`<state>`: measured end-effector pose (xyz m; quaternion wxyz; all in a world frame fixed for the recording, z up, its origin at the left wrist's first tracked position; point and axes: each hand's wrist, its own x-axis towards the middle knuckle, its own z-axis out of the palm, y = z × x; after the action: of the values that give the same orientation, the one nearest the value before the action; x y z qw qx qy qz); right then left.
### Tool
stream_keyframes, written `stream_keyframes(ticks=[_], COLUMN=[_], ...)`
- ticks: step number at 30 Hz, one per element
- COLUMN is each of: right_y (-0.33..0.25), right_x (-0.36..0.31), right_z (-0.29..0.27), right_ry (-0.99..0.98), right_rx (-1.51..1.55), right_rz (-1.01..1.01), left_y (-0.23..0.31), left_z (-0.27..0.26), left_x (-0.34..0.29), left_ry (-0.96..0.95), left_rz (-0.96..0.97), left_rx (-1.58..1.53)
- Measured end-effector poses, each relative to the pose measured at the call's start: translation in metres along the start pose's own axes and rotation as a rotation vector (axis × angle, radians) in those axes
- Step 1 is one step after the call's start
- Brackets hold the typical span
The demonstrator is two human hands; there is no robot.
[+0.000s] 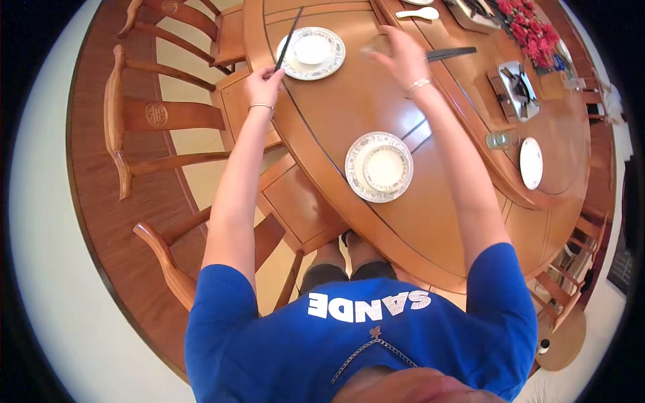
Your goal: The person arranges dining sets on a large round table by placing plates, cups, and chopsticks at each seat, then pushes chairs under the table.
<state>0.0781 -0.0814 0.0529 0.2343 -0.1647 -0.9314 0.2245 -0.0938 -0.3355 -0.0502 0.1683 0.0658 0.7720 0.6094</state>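
My left hand (pixel 264 85) is closed on dark chopsticks (pixel 289 41) at the table's near left edge. They slant up across the left side of a patterned plate (pixel 329 68) with a small white bowl (pixel 312 50) on it. My right hand (pixel 405 58) reaches over the table to the right of that plate. Its fingers curve round a blurred, see-through drinking glass (pixel 377 46). Beyond the right wrist, more dark chopsticks (pixel 453 52) stick out, partly hidden by the hand. Closer to me, a second patterned plate (pixel 357 185) bears another small bowl (pixel 387 168).
A raised turntable holds a white spoon (pixel 418 13), red flowers (pixel 531 33), a small metal stove (pixel 519 91), glasses (pixel 498 140) and a white plate (pixel 531 163). Wooden chairs (pixel 158 115) line the table's left side, and a stool seat (pixel 302 205) stands near my legs.
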Motion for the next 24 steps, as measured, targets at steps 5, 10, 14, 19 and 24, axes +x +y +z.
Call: stream_keyframes(ticks=[5,10,14,19,24], right_y=[-0.039,-0.043,-0.043,-0.016,0.077], right_x=[0.049,0.065,0.070,0.072,0.112], right_z=[0.082,0.117,0.127,0.119,0.070], right_ry=[-0.199,-0.302,-0.373,-0.122,0.116], right_rx=[-0.040,-0.101,-0.114,-0.054,-0.308], right_rz=[-0.003,-0.007,-0.039,-0.096,0.320], left_y=[0.007,-0.003,-0.016,-0.021,-0.006], left_z=[0.005,0.004,0.012,0.024,0.032], left_x=[0.004,0.023,0.043,0.060,0.056], left_ry=[0.020,0.085,0.140,0.145,0.190], left_rz=[0.037,0.076,0.057,0.113,0.153], left_rx=[0.033,0.222,0.307,0.501,0.715])
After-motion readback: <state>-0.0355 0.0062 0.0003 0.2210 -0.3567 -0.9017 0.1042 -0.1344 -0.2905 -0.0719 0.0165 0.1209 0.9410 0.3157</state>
